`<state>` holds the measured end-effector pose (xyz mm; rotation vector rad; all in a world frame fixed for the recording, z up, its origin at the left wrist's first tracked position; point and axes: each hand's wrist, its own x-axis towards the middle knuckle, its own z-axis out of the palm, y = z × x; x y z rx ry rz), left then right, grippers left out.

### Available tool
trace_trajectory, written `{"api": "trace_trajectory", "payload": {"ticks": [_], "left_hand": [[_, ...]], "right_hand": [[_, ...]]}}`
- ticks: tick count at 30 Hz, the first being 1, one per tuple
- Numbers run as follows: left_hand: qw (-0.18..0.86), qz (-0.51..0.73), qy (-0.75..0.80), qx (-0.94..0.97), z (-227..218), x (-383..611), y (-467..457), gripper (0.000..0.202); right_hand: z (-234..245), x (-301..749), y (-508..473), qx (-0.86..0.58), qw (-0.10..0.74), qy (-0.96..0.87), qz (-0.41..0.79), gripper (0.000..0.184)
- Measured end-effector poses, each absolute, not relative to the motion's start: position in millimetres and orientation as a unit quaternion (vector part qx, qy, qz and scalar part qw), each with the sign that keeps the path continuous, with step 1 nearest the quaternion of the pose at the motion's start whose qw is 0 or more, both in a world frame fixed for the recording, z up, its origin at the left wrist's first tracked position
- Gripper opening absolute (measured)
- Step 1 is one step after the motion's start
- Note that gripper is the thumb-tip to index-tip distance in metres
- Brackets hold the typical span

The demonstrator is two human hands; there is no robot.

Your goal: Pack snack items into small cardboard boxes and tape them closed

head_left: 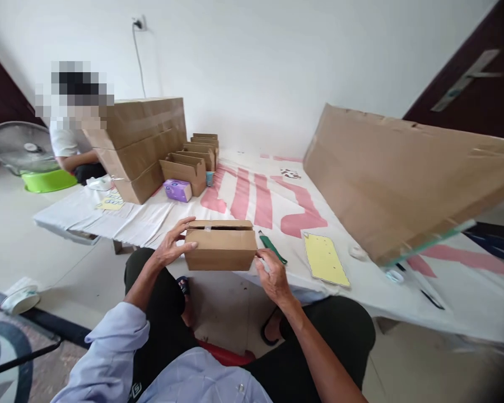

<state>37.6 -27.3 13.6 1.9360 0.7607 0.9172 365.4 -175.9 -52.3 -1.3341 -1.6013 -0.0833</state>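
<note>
Cardboard box (220,249) lies at the near edge of the cloth-covered table (293,276), where a broad cardboard piece (403,173) stands tilted at the right and stacked cartons (151,134) rise at the left. The grip of the left hand (171,248) spans the box's left end, thumb on the front face; that of the right hand (274,277) is half curled, fingertips at the right end, whether pinching I cannot tell. Farther right lies a yellow card (326,259), then, just beside the box, a green tool (273,249).
</note>
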Motion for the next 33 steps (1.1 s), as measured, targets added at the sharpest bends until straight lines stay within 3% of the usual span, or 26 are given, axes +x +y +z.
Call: {"api": "trace_trajectory", "payload": {"ticks": [6, 12, 21, 26, 33], "left_hand": [[0.427, 0.377, 0.288, 0.77, 6, 37, -27, 0.054], [0.415, 0.379, 0.286, 0.776, 4, 38, -25, 0.052], [0.411, 0.382, 0.274, 0.781, 2, 39, -25, 0.051], [0.421, 0.383, 0.273, 0.776, 0, 40, -24, 0.053], [0.425, 0.393, 0.269, 0.77, 0, 41, -24, 0.051]], "right_hand": [[2, 365, -160, -0.527, 0.495, -0.677, -0.14, 0.015], [48, 332, -121, -0.481, 0.39, -0.777, -0.111, 0.02], [53, 312, -63, -0.468, 0.283, -0.833, -0.085, 0.023], [52, 303, -53, -0.451, 0.28, -0.845, -0.069, 0.013], [50, 296, -55, -0.428, 0.314, -0.846, -0.044, 0.025]]}}
